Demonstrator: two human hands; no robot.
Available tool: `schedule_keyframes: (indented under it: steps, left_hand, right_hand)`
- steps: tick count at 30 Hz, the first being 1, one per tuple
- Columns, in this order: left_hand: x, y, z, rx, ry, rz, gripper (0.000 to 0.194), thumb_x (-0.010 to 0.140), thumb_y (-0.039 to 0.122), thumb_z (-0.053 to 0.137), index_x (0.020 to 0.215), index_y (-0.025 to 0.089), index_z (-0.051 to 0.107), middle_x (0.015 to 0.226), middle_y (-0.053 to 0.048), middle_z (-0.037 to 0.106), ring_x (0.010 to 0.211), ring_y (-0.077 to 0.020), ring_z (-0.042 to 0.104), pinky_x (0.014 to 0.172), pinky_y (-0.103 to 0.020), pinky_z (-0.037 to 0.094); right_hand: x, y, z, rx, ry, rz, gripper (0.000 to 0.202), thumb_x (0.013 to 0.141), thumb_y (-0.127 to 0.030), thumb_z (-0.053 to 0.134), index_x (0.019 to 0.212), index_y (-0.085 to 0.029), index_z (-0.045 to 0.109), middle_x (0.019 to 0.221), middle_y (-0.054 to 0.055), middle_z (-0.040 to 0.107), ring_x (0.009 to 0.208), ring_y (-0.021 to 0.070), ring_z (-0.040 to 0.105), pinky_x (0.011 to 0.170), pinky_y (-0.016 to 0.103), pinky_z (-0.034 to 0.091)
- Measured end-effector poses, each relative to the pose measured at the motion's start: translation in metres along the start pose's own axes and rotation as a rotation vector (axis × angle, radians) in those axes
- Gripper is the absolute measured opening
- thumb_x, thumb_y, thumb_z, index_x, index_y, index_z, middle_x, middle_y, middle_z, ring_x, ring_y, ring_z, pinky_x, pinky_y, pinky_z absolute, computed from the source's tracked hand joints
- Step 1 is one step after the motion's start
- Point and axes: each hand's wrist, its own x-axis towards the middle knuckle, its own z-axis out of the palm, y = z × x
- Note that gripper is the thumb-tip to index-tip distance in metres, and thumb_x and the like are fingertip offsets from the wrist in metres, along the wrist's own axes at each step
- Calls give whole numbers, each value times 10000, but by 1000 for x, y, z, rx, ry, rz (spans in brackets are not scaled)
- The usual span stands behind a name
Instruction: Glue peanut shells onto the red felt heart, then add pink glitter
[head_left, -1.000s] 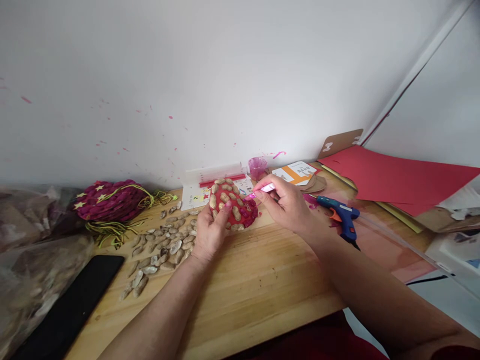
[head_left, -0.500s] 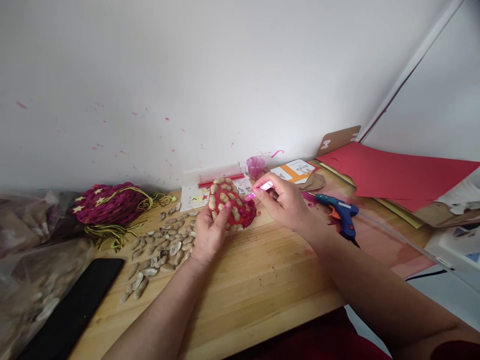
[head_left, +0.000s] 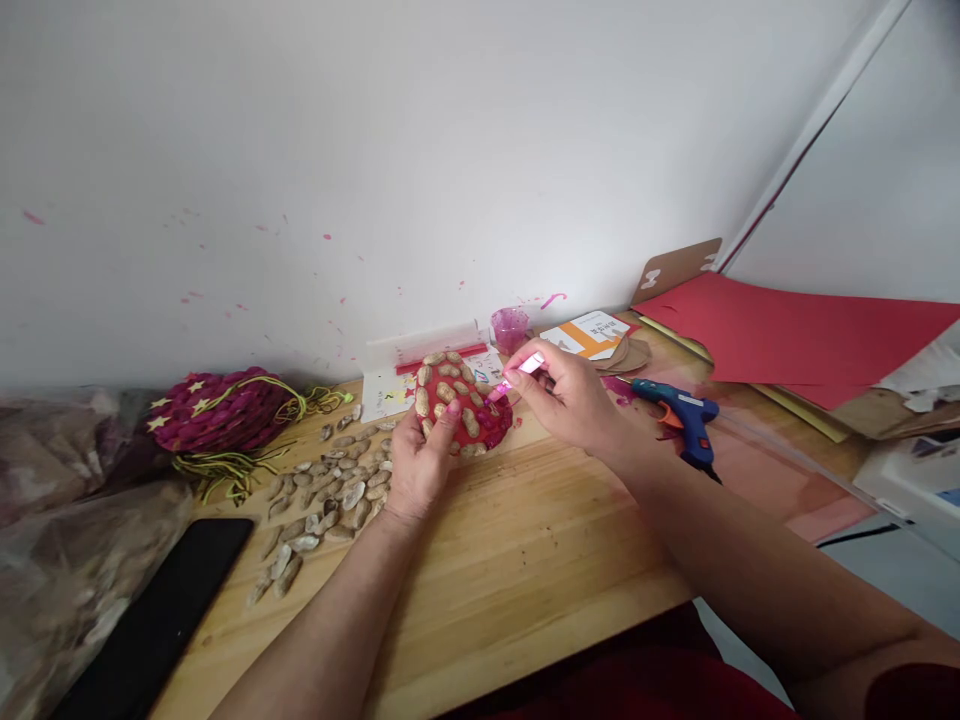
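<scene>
My left hand (head_left: 421, 455) grips the lower left edge of a red disc (head_left: 452, 408) with peanut shells glued on it, thumb on top. Some shells on the disc's right side are painted magenta. In my right hand (head_left: 566, 395) is a slim white-handled paintbrush (head_left: 531, 362), pinched between thumb and fingers. Its pink-stained end touches or sits just over the painted shells; which one I cannot tell. A pile of loose peanut shells (head_left: 337, 485) lies on the wooden table left of my left hand.
Behind the disc stands a pink-stained plastic cup (head_left: 510, 328). A blue glue gun (head_left: 682, 415) lies to the right, near red card sheets (head_left: 795, 335). On the left are a black phone (head_left: 161, 610), a plastic bag (head_left: 67, 580) and a magenta peanut-shell piece with yellow cords (head_left: 225, 410).
The view has shifted slightly. Both hands hold the disc and brush in nearly the same place, with the brush end moved a little over the painted shells.
</scene>
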Motion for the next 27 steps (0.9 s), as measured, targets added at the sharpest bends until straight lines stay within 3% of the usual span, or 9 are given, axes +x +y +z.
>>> schedule_keyframes:
  steps: [12, 21, 27]
  left_hand:
    - [2, 0, 0, 31, 10, 26, 381, 819, 492, 749, 1035, 179, 752, 1047, -91, 787, 948, -261, 736, 906, -391, 584]
    - [3, 0, 1, -53, 20, -28, 449, 775, 523, 781, 1043, 165, 737, 1031, -90, 786, 925, -250, 742, 888, -392, 589]
    - [3, -3, -1, -96, 15, -58, 462, 764, 521, 797, 1049, 163, 736, 982, -80, 787, 935, -256, 744, 903, -400, 586]
  right_hand:
    - [0, 2, 1, 31, 21, 24, 73, 961, -273, 579, 910, -223, 595, 776, 17, 731, 682, 158, 673, 564, 257, 456]
    - [0, 4, -2, -35, 23, -9, 94, 954, -286, 587, 892, -220, 614, 719, -12, 678, 569, 127, 541, 528, 259, 381]
    - [0, 6, -1, -47, 27, -8, 92, 952, -279, 583, 893, -218, 617, 736, -4, 677, 610, 139, 560, 566, 264, 401]
